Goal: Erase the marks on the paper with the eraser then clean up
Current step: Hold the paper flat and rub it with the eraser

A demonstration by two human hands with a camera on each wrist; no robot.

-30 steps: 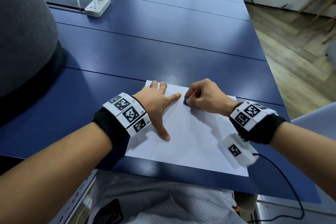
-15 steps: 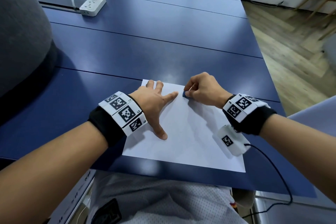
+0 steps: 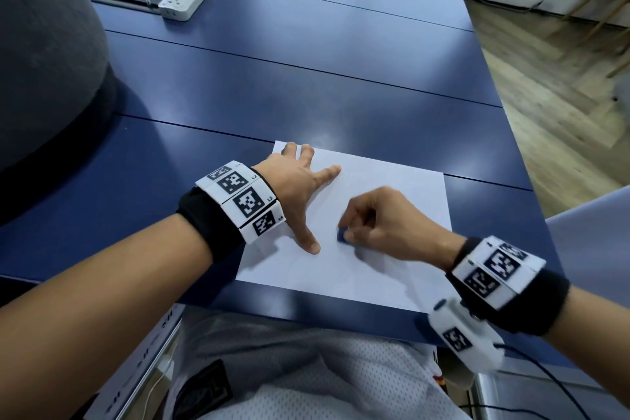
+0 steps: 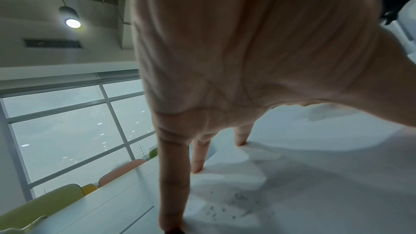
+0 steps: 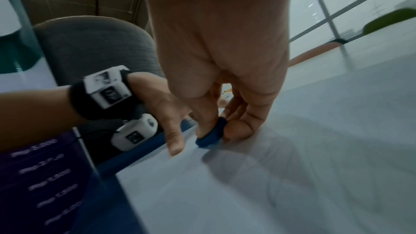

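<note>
Your right hand (image 3: 385, 223) pinches a small blue eraser (image 3: 342, 235) between thumb and fingertips, its lower end pressed on the white paper (image 3: 402, 187), roughly mid-sheet and slightly toward the near edge. In the right wrist view the eraser (image 5: 210, 135) stands tilted, its long axis rising from the sheet into your grip. Your left hand (image 3: 296, 187) lies spread flat on the left part of the paper, fingers straight, thumb tip just beside the eraser on its left. Grey eraser crumbs (image 4: 234, 204) lie on the sheet near your left fingertips (image 4: 197, 165); I cannot make out any remaining marks, since the paper looks blurred. The right hand is the one placed to keep rubbing. Open sheet extends to the right and away from you; leftward strokes would soon meet your thumb. The paper's near edge lies close to the edge of the blue table (image 3: 306, 78), so crumbs swept toward you would probably drop into your lap.
</note>
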